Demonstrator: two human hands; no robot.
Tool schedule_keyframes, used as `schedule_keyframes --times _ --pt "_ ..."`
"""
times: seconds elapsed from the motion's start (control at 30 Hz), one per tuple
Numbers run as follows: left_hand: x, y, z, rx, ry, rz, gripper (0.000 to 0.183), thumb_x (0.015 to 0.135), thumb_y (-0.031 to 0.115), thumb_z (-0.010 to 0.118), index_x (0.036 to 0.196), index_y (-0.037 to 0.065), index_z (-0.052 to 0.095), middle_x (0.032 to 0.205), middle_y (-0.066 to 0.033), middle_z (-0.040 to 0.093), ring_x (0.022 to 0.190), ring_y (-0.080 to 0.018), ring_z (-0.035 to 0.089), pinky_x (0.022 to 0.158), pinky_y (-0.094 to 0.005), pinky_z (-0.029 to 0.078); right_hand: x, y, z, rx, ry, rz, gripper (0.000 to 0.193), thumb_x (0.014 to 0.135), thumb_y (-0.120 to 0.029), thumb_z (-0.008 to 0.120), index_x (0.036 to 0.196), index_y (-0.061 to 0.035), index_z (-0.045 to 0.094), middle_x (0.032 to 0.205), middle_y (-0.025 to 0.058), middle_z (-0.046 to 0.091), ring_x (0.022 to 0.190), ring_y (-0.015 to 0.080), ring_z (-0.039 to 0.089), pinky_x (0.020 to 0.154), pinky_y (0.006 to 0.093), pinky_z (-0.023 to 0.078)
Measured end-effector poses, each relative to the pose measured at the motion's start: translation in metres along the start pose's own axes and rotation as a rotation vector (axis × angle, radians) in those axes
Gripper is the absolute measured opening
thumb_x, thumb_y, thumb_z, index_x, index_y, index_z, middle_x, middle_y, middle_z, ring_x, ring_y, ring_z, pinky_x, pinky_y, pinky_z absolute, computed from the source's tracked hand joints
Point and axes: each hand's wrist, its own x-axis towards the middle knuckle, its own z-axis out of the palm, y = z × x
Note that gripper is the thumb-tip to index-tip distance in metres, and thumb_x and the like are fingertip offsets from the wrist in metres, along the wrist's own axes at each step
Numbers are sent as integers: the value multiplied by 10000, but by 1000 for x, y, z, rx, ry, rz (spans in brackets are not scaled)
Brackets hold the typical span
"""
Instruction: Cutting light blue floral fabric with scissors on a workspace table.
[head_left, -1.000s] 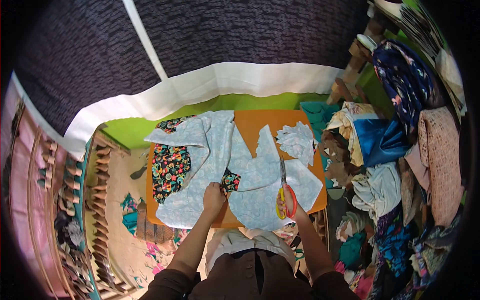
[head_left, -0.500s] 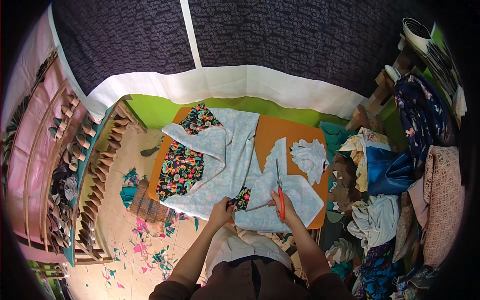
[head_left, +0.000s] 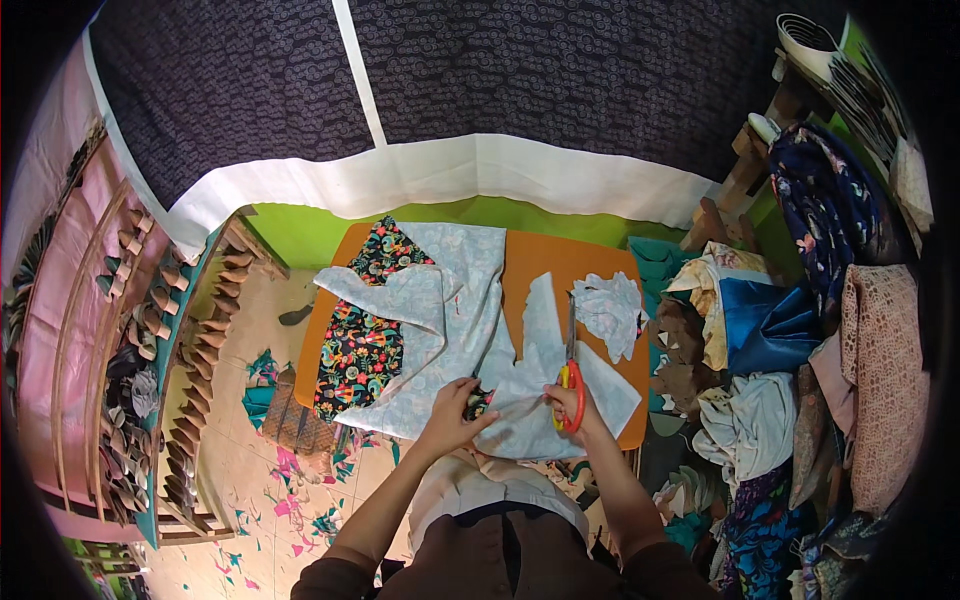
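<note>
From the head camera, floral-printed cloth (head_left: 462, 325) lies spread across an orange-brown table (head_left: 530, 250), mostly pale reverse up, its dark print showing on the table's left side. At the table's near edge, the left hand (head_left: 452, 412) grasps a dark printed corner, apparently to control the fabric, its forearm angling in from lower left. Over the table's right half, the right hand (head_left: 572, 402) grips red-and-yellow-handled scissors (head_left: 571, 350), blades aimed toward the far edge, likely to clear the fingers; whether its fingertips also pinch fabric cannot be told. Crumpled pale cloth (head_left: 608, 312) sits near the table's right edge, seemingly set aside for room.
</note>
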Motion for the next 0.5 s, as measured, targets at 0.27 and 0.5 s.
schedule_keyframes --times 0.27,0.5 --pt "59 40 -13 -315 -594 -389 532 829 418 495 1074 -54 483 978 -155 559 857 -167 544 715 -289 436 -12 -60 22 171 -115 -147 162 760 -104 575 779 -115 414 614 19 496 381 35 343 333 197 286" --pt "77 22 -66 -1859 -207 -688 471 887 390 358 1170 20 431 1139 -119 512 1008 -246 523 882 -376 409 -11 -61 25 -89 -40 -197 304 785 -340 582 829 -65 462 694 54 551 441 50 421 426 209 372"
